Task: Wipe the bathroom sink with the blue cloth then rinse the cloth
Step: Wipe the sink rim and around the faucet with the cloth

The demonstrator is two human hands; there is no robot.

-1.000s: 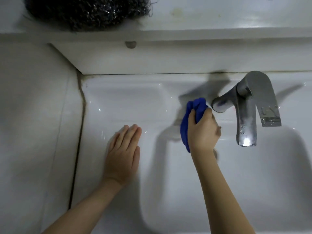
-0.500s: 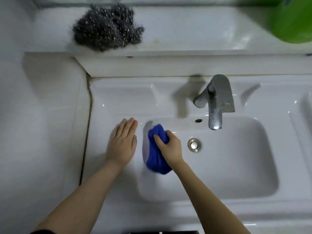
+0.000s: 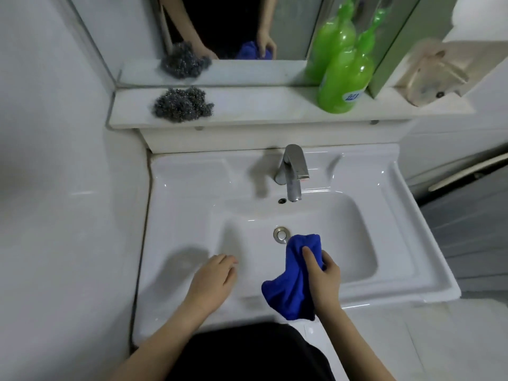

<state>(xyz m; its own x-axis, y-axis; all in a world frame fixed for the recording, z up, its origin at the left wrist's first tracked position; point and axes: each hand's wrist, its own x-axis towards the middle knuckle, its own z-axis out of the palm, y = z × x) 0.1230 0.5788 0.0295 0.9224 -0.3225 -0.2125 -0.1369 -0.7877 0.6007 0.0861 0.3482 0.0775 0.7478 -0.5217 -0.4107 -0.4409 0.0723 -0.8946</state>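
White bathroom ceramic filled the frame, and nearest the camera, at bottom centre, sat the person's dark clothing. Just above it, lower left of centre, the left hand (image 3: pixel 213 279) lay on the front rim of the sink (image 3: pixel 165 306), fingers relaxed and loosely together, holding nothing. Right of centre, the right hand (image 3: pixel 324 279) had thumb and fingers curled round the bunched blue cloth (image 3: pixel 292 287), gripping it about mid-length. Its upper end sat over the basin just beside the drain (image 3: pixel 281 234), and its lower end drooped across the front rim. Whether the cloth actually pressed on the basin, I couldn't tell.

That cloth looked soft, limp and light, a fleecy thing that would fold wherever it was squeezed. Nothing fragile about it, and little chance of it slipping, though soaked it would likely turn heavier and drip. Best hold, I judged, was a fistful through the gathered middle, with the loose ends left free for the water.

Further up, at frame centre, the chrome faucet (image 3: pixel 293 171) stood with no water visibly running. Beyond it the shelf (image 3: pixel 261 105) carried a steel-wool scourer (image 3: pixel 182 104) at upper left and a green bottle (image 3: pixel 343 78) at upper right, with the mirror (image 3: pixel 291 26) along the top.
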